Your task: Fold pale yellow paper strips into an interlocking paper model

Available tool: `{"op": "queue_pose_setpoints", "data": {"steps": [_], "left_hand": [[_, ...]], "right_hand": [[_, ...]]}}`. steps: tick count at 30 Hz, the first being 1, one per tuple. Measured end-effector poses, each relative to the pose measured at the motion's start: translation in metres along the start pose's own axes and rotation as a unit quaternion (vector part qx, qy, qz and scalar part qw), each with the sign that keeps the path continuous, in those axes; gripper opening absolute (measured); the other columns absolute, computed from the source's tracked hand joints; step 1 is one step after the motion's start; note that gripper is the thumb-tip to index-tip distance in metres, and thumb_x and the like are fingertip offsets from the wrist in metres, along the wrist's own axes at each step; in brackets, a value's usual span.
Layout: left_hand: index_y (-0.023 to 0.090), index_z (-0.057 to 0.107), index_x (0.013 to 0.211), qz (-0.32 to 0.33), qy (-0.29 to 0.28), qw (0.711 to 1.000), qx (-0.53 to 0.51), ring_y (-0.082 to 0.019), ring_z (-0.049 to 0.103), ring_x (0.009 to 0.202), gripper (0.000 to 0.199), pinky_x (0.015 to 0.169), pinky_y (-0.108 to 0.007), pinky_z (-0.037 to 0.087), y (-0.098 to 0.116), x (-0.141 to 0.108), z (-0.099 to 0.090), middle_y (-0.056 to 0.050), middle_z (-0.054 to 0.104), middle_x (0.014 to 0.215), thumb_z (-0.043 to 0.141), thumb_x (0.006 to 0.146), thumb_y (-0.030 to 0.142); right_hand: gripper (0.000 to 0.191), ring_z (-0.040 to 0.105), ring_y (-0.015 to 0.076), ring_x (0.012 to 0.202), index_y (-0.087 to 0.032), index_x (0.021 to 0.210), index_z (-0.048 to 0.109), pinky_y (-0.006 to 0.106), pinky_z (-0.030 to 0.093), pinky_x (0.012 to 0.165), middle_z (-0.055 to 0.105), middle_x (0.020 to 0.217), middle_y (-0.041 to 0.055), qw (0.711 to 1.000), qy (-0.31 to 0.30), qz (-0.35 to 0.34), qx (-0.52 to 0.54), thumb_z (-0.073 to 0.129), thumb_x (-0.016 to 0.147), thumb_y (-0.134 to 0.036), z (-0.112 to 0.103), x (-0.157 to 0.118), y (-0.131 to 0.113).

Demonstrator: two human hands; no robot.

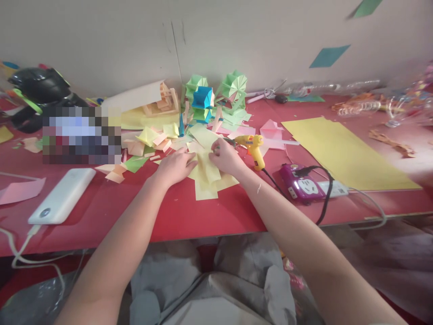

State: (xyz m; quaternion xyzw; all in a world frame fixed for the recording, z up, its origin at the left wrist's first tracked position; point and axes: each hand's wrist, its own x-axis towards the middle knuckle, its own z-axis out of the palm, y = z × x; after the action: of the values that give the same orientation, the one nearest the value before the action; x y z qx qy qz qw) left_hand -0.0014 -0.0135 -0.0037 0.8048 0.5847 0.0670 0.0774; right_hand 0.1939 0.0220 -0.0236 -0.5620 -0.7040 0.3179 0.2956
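Note:
Several pale yellow paper pieces (207, 192) lie overlapping on the red table in front of me, and one stands slightly bent up in the middle. My right hand (226, 158) has its fingers curled at that bent yellow paper, at its right edge. My left hand (176, 166) rests at the left side of the pile, fingers stretched and apart, with the tips touching the paper. A yellow hot glue gun (253, 146) lies just right of my right hand. Behind the pile stand folded paper shapes, a blue one (203, 98) and a green wheel-like one (234, 88).
Orange and green paper scraps (135, 163) spread to the left. A white power bank (63, 196) with a cable lies farther left. On the right are a purple power strip (301, 183) with cords, a large yellow sheet (352, 153) and clear plastic bottles (307, 88).

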Motion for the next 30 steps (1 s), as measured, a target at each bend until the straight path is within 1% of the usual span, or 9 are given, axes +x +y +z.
{"op": "queue_pose_setpoints", "data": {"steps": [6, 11, 13, 16, 20, 21, 23, 26, 30], "left_hand": [[0.022, 0.072, 0.116, -0.005, -0.021, 1.0, -0.018, -0.035, 0.063, 0.111, 0.039, 0.079, -0.042, 0.051, -0.001, 0.002, -0.002, -0.015, 0.062, 0.118, 0.043, 0.099, 0.041], [0.022, 0.071, 0.121, -0.009, -0.02, 0.999, -0.026, -0.035, 0.063, 0.113, 0.041, 0.081, -0.042, 0.051, -0.001, 0.002, -0.002, -0.015, 0.063, 0.121, 0.044, 0.098, 0.043], [0.022, 0.071, 0.121, -0.013, -0.012, 0.999, -0.031, -0.034, 0.063, 0.113, 0.041, 0.082, -0.042, 0.052, -0.002, 0.002, 0.0, -0.015, 0.063, 0.122, 0.045, 0.098, 0.044], [0.022, 0.071, 0.123, -0.02, 0.0, 0.999, -0.026, -0.036, 0.062, 0.115, 0.042, 0.082, -0.043, 0.052, -0.004, 0.001, 0.001, -0.015, 0.063, 0.123, 0.045, 0.098, 0.044], [0.023, 0.07, 0.124, -0.044, 0.04, 0.998, -0.014, -0.034, 0.062, 0.118, 0.037, 0.083, -0.043, 0.052, -0.006, 0.001, 0.001, -0.014, 0.062, 0.135, 0.047, 0.098, 0.037], [0.023, 0.072, 0.118, -0.045, 0.052, 0.998, -0.012, -0.033, 0.063, 0.116, 0.034, 0.081, -0.041, 0.052, -0.005, 0.0, 0.0, -0.013, 0.063, 0.133, 0.047, 0.098, 0.035], [0.023, 0.075, 0.102, -0.044, 0.053, 0.998, -0.008, -0.03, 0.065, 0.107, 0.031, 0.075, -0.038, 0.05, -0.004, 0.0, -0.002, -0.011, 0.069, 0.117, 0.047, 0.098, 0.035], [0.023, 0.072, 0.087, -0.053, 0.01, 0.998, -0.017, -0.03, 0.066, 0.092, 0.032, 0.064, -0.035, 0.042, -0.001, -0.001, -0.005, -0.008, 0.069, 0.087, 0.049, 0.096, 0.044], [0.022, 0.068, 0.082, -0.054, -0.019, 0.996, -0.062, -0.025, 0.063, 0.076, 0.029, 0.06, -0.033, 0.035, -0.001, 0.0, -0.007, -0.006, 0.066, 0.077, 0.052, 0.095, 0.043]], "right_hand": [[0.016, 0.054, 0.0191, 0.07, -0.02, 0.097, 0.052, 0.029, 0.035, 0.06, 0.061, 0.079, 0.0041, 0.993, -0.029, -0.015, -0.117, 0.057, 0.084, -0.016, -0.005, -0.001, 0.0], [0.014, 0.054, 0.0201, 0.071, -0.02, 0.096, 0.053, 0.03, 0.035, 0.061, 0.062, 0.081, 0.0062, 0.987, -0.04, -0.012, -0.153, 0.056, 0.084, -0.014, -0.011, -0.005, -0.006], [0.009, 0.054, 0.0193, 0.069, -0.02, 0.091, 0.051, 0.03, 0.035, 0.061, 0.062, 0.078, 0.0048, 0.991, -0.032, -0.012, -0.129, 0.059, 0.086, -0.019, -0.014, -0.005, -0.007], [0.023, 0.051, 0.0161, 0.062, -0.022, 0.083, 0.045, 0.028, 0.036, 0.059, 0.057, 0.069, -0.0001, 0.998, -0.022, -0.019, -0.049, 0.067, 0.085, -0.029, -0.017, -0.006, -0.008], [0.024, 0.051, 0.0135, 0.052, -0.023, 0.084, 0.042, 0.027, 0.037, 0.055, 0.053, 0.06, -0.0053, 0.997, -0.069, 0.011, 0.046, 0.066, 0.084, -0.022, -0.015, -0.006, -0.011], [0.022, 0.052, 0.0134, 0.052, -0.023, 0.084, 0.042, 0.026, 0.037, 0.055, 0.054, 0.061, -0.0054, 0.996, -0.072, 0.016, 0.052, 0.064, 0.084, -0.019, -0.014, -0.006, -0.011], [0.02, 0.053, 0.0135, 0.055, -0.023, 0.084, 0.044, 0.026, 0.038, 0.057, 0.055, 0.063, -0.0047, 0.998, -0.056, 0.011, 0.041, 0.062, 0.084, -0.015, -0.01, -0.005, -0.01], [0.019, 0.052, 0.014, 0.06, -0.023, 0.081, 0.045, 0.026, 0.037, 0.059, 0.056, 0.066, -0.0034, 0.999, -0.037, 0.0, 0.003, 0.062, 0.083, -0.015, -0.005, -0.005, -0.007], [0.02, 0.055, 0.015, 0.066, -0.022, 0.082, 0.045, 0.027, 0.038, 0.062, 0.06, 0.071, -0.0015, 0.998, -0.04, -0.007, -0.045, 0.063, 0.08, -0.012, -0.004, -0.005, -0.005]]}}
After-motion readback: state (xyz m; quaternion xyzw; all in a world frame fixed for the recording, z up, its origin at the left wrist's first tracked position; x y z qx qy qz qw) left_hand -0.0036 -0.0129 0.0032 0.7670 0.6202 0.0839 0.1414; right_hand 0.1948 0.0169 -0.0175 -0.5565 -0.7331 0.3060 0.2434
